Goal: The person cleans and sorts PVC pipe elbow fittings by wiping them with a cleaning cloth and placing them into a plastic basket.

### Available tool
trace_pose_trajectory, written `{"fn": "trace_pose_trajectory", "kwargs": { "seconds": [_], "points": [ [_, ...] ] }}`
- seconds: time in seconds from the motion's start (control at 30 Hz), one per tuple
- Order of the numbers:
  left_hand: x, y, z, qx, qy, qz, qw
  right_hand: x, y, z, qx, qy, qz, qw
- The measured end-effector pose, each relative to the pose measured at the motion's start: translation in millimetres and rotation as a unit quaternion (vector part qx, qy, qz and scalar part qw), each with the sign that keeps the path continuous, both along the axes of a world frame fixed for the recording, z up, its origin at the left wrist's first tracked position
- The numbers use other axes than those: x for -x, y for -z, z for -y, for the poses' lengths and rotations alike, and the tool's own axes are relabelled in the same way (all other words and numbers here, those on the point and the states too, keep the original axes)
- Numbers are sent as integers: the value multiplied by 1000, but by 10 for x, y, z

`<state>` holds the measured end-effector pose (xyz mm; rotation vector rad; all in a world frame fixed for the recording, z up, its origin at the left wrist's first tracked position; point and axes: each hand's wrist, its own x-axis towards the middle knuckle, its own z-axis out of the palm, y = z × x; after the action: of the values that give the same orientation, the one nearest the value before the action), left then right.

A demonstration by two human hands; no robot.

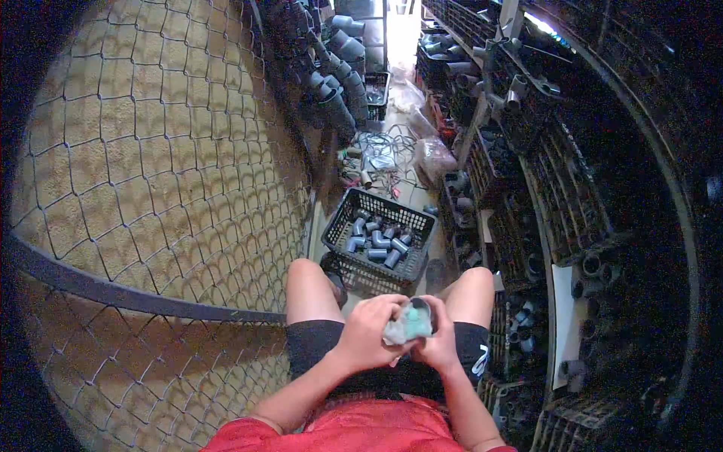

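Observation:
Above my lap, my left hand [367,331] is closed around a pale, greenish-white cloth [414,322]. My right hand [439,339] wraps round the right side of a grey pipe fitting [420,303], whose round rim shows at the top. The cloth lies against the fitting's open end and hides much of it. Beyond my knees, a black plastic crate [346,262] stands on the floor. Several grey elbow fittings [379,239] lie loose inside it.
A chain-link fence [135,184] runs along the left. Racks of black crates [561,196] with fittings line the right. Stacked grey pipe parts [339,75] stand at the back left. Tangled wire [380,151] and plastic bags [434,158] lie in the aisle beyond the crate.

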<state>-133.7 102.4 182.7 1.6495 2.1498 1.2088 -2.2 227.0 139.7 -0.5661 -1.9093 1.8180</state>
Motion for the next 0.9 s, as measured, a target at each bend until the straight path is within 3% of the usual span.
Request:
{"fn": "trace_pose_trajectory", "kwargs": {
  "seconds": [0.1, 0.17, 0.2, 0.27, 0.33, 0.4, 0.47, 0.53, 0.6, 0.67, 0.83, 0.9],
  "points": [
    [-26, 147, 20, 1, -35, -8, 999, 2, -63, 2, -124, 9, 45, 991],
    [13, 180, 46, 89, -77, 255, 960, 18, -193, 53, -161, -48, 13, 986],
    [67, 220, 8, 21, -40, 341, 939, 8, -170, 53, -167, -81, -8, 983],
    [156, 338, -56, 9, 35, 461, 887, 7, -266, 54, -180, -88, -5, 980],
    [95, 290, 18, 22, 36, 462, 886, 16, -307, 11, -197, -95, 0, 976],
    [18, 287, 50, 36, 33, 466, 883, 22, -257, -35, -139, 7, 25, 990],
    [-27, 379, 39, 29, -15, 160, 987, 48, -206, -35, -126, 14, 31, 991],
    [23, 433, 35, 22, -23, 190, 981, 55, -233, -10, -154, -51, 24, 986],
    [136, 370, 25, 17, 47, 444, 894, 21, -170, 25, -129, -76, 32, 988],
    [202, 529, 8, 59, 16, 474, 878, 37, -234, 5, -238, -42, 14, 970],
    [355, 785, -86, 156, 45, 503, 849, 122, 121, -182, 38, 68, 27, 997],
    [507, 900, -296, 120, -45, 562, 817, 179, 273, -243, 196, 170, 19, 965]
  ]
}}
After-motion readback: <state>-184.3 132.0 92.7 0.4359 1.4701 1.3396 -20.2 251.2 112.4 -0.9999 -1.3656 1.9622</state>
